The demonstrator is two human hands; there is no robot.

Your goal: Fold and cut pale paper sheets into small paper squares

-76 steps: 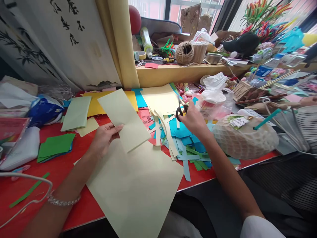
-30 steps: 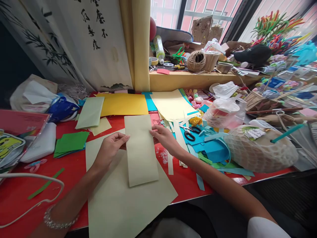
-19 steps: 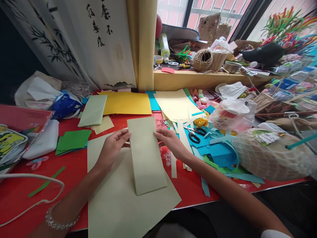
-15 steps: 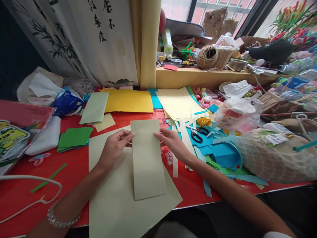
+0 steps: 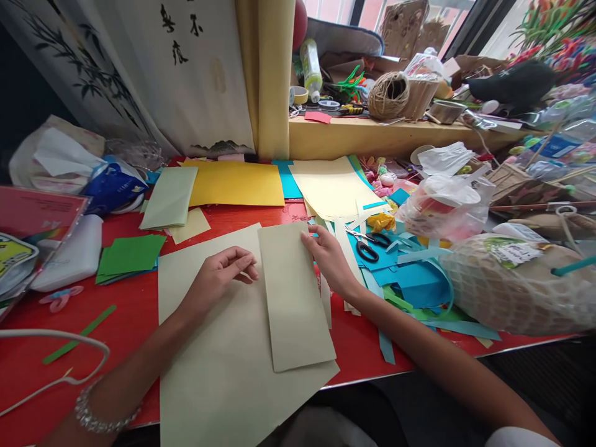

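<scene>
My right hand (image 5: 329,257) pinches the upper right corner of a long, pale green strip of folded paper (image 5: 298,304). The strip slants over a large pale green sheet (image 5: 209,366), which lies on the red table. To the left of the strip, my left hand (image 5: 228,270) is above the large sheet with fingers loosely curled and apart, holding nothing. A gap separates it from the strip's left edge. The thumb of my right hand lies on the front of the strip; its other fingers are partly hidden behind.
Black-handled scissors (image 5: 370,245) lie among blue paper scraps (image 5: 419,285) on the right. Green paper squares (image 5: 130,256), a folded pale green stack (image 5: 170,197) and a yellow sheet (image 5: 237,183) are at the left and back. A netted bundle (image 5: 516,292) sits at far right.
My left hand has let go of the strip's left edge. My right hand has carried the strip slightly right, and it now tilts more. The whole view has shifted a little.
</scene>
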